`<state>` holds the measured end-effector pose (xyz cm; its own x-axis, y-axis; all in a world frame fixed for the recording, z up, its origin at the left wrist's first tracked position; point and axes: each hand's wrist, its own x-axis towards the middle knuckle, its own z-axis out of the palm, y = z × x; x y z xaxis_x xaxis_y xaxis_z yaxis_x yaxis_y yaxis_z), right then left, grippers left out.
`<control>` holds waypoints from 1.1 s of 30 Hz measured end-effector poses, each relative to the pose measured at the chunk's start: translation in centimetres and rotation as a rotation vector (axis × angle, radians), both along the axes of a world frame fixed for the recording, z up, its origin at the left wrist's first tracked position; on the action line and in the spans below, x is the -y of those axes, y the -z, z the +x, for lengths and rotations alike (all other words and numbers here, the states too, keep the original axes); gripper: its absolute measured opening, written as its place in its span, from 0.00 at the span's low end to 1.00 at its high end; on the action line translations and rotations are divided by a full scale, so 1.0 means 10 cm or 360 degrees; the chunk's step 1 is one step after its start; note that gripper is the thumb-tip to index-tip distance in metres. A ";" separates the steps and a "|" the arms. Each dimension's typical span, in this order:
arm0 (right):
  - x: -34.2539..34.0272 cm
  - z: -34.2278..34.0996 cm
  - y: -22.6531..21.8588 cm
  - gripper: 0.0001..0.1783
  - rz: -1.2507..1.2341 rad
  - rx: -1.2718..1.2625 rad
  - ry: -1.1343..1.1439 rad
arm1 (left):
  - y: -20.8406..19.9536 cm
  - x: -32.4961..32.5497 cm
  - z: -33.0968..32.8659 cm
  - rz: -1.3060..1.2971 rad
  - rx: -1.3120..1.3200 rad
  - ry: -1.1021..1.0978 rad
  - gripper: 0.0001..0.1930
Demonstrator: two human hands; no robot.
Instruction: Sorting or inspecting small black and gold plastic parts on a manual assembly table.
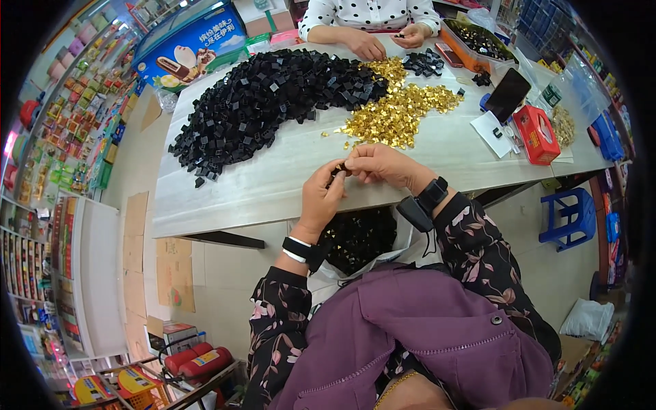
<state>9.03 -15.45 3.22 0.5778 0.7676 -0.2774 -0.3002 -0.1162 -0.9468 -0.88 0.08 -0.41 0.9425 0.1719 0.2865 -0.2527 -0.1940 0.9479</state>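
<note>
Near the front edge of the table, my left hand [321, 198] is closed around a small black piece [339, 171], pinched between thumb and fingers. My right hand [383, 166] meets it there, its thumb and forefinger pressed together against the piece; whatever else they hold is hidden. Just beyond my hands spreads a pile of small shiny gold pieces [389, 116]. A large heap of small square black pieces [266, 96] covers the table's left and middle. Below the table edge, a white sack [404, 247] holds many black pieces with bits of gold showing.
Across the table [225, 198], a person's hands [369, 48] work by a small black pile [424, 63]. At right are an orange tub [459, 56], a propped phone [508, 94] and a red box [535, 135]. A blue stool [570, 217] stands on the floor; fire extinguishers [205, 362] are lower left.
</note>
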 end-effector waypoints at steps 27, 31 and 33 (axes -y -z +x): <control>0.01 -0.02 0.10 0.07 -0.0016 0.0105 0.0057 | -0.04 -0.04 -0.01 -0.0063 -0.0216 0.0153 0.12; 0.00 0.01 0.05 0.08 -0.0105 0.0104 -0.0025 | 0.00 -0.03 -0.01 -0.0026 -0.0151 0.0134 0.12; 0.00 0.02 0.04 0.08 -0.0146 0.0098 -0.0047 | 0.01 -0.04 -0.01 -0.0019 -0.0068 0.0121 0.12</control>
<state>9.22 -15.45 2.78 0.5737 0.7574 -0.3118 -0.2368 -0.2110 -0.9484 -1.00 0.45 -0.46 0.9643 0.1029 0.2438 -0.2253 -0.1644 0.9603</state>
